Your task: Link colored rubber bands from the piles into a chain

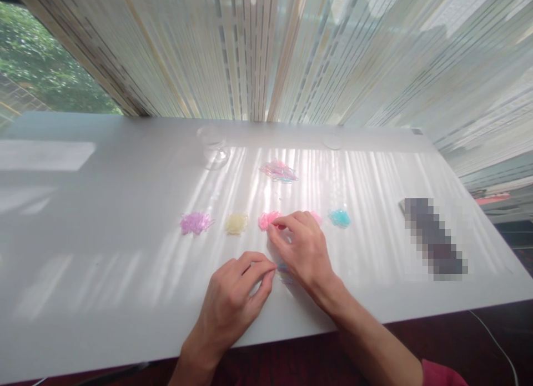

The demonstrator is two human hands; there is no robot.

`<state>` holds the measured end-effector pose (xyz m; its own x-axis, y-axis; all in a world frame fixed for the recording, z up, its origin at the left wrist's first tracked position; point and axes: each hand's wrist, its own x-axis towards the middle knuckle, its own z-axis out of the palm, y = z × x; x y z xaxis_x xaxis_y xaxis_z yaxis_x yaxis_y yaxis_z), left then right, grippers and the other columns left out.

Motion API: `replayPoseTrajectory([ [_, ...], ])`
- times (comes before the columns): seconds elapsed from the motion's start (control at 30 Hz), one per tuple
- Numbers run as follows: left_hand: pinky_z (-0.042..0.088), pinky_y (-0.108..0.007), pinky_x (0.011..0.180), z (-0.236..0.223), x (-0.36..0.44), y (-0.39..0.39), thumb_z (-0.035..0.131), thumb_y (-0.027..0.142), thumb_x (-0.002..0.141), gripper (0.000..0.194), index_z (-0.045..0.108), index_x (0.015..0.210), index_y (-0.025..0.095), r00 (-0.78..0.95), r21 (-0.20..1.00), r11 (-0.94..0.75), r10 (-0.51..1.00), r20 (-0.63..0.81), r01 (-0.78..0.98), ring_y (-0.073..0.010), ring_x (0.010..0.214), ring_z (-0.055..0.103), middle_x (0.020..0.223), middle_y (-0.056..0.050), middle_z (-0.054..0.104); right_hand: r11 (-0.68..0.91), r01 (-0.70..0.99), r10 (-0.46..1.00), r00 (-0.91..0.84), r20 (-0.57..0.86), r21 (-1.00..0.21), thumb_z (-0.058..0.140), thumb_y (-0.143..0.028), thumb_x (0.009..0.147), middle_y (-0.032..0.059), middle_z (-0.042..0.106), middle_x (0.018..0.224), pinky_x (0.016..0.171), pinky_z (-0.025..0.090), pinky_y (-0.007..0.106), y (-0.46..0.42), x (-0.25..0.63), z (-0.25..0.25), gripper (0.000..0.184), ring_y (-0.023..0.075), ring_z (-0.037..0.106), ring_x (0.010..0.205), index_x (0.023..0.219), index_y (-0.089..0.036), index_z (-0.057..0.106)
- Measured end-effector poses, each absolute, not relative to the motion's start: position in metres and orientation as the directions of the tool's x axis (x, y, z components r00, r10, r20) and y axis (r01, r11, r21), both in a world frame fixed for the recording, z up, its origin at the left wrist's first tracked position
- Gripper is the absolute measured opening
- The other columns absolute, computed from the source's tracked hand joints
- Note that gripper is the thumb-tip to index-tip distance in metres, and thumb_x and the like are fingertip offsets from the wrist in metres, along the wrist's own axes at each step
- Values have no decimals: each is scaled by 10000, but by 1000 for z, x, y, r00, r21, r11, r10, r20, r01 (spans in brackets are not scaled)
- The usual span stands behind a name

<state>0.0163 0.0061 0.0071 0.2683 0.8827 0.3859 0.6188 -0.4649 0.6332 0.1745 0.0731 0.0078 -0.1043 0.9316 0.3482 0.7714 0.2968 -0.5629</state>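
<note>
Five glossy, loose piles [196,223] line the table [125,275]. At the coral pile [268,219], the right hand's [306,244] fingers nearly meet; below it, the left hand's [237,286] press together, contents indiscernible. The pale-pink pile [316,216], right of coral, is partly hidden.

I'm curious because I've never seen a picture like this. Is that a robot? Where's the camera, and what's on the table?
No robot: these are a person's bare left hand and right hand. The camera is on their head, looking forward and down. The white table has a row of small piles: purple pile, yellow pile, bright pink pile, partly hidden pale pink pile, blue pile. Behind are a mixed pile and clear jar. The right hand is at the bright pink pile; the left hand is beside some loose pieces. Whether either holds anything is too small to tell.
</note>
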Motion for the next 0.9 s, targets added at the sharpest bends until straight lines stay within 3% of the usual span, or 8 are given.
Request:
replayPoseTrajectory([
  [0.37, 577, -297, 753, 7, 17, 6, 597, 121, 984, 136, 677, 1035, 219, 259, 639, -460, 885, 387, 616, -163, 797, 709, 976, -26, 739, 352, 698, 915, -118, 385, -624, 645, -179, 927, 32, 682, 794, 695, 496, 324, 75, 180, 22, 108, 191, 573, 761, 852, -207, 717],
  [0.5, 577, -297, 742, 7, 17, 6, 586, 142, 994, 128, 682, 1021, 222, 259, 632, -454, 888, 380, 628, -160, 776, 709, 969, -24, 741, 395, 695, 919, -303, 254, -601, 604, -180, 965, 48, 693, 885, 747, 516, 340, 96, 191, 37, 156, 220, 613, 884, 984, -229, 751],
  [0.67, 582, -285, 728, 9, 17, 6, 577, 140, 991, 136, 690, 1006, 213, 251, 635, -451, 889, 383, 628, -156, 770, 711, 953, -22, 737, 523, 662, 816, -570, 92, -537, 599, -197, 982, 61, 691, 953, 842, 526, 384, 119, 202, 50, 180, 232, 608, 933, 1073, -210, 754],
  [0.9, 572, -296, 702, 7, 17, 5, 587, 140, 988, 125, 687, 1014, 209, 248, 638, -443, 893, 375, 630, -164, 749, 709, 952, -19, 733, 568, 654, 777, -626, 65, -500, 587, -165, 974, 49, 662, 920, 819, 505, 367, 118, 203, 51, 195, 221, 585, 904, 1011, -232, 766],
])
